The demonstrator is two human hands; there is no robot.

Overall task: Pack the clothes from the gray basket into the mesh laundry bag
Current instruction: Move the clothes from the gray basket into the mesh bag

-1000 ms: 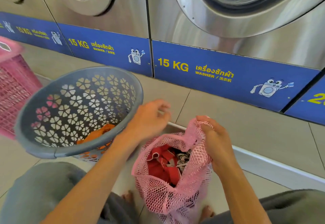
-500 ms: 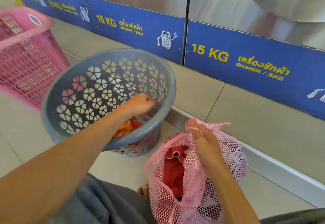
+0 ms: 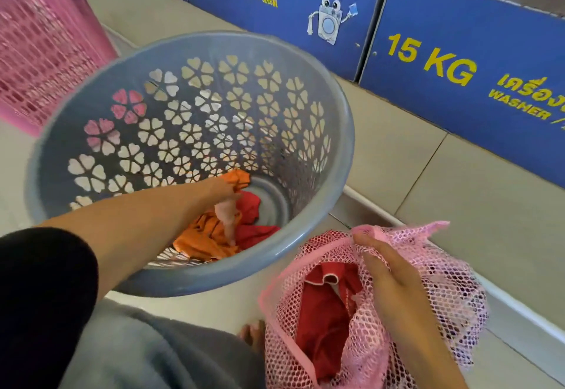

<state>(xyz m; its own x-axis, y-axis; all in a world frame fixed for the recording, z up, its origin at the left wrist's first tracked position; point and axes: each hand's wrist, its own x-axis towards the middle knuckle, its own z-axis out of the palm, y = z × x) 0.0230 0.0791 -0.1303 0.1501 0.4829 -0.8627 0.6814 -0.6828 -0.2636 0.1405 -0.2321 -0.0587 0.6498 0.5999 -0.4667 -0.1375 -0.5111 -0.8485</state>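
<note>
Washer panels: blue fronts (image 3: 458, 40) are running along the top, yellow "15 KG" lettering facing me, a cartoon washer sticker (image 3: 328, 20) between two of them.
Floor: pale tiles (image 3: 412, 156) are stretching under everything, with a raised step along the base of the machines.
Gray basket: the gray basket (image 3: 342, 119) is sitting on the floor at centre, flower cut-outs all round its wall, mouth tipped toward me.
Pink crate: a pink slatted crate (image 3: 46, 52) is standing at upper left, just behind the basket, blurred.
Mesh laundry bag: the pink mesh laundry bag (image 3: 443, 297) is hanging just right of the basket, mouth gaping, red fabric (image 3: 324, 312) already lying inside it.
Clothes: an orange garment (image 3: 201, 236) and a red garment (image 3: 253, 229) are lying bunched at the basket's bottom, touching each other.
Left hand: my left hand (image 3: 224, 193) is reaching deep into the basket, fingers curling shut on a pale pink piece of cloth (image 3: 227, 214) that is dangling over the orange and red heap.
Right hand: my right hand (image 3: 385, 269) is gripping the bag's rim, thumb and fingers pinching the mesh and holding the mouth open.
Lap: my gray trousers (image 3: 146, 352) and a bare toe or two (image 3: 252, 335) are showing at the bottom edge.
</note>
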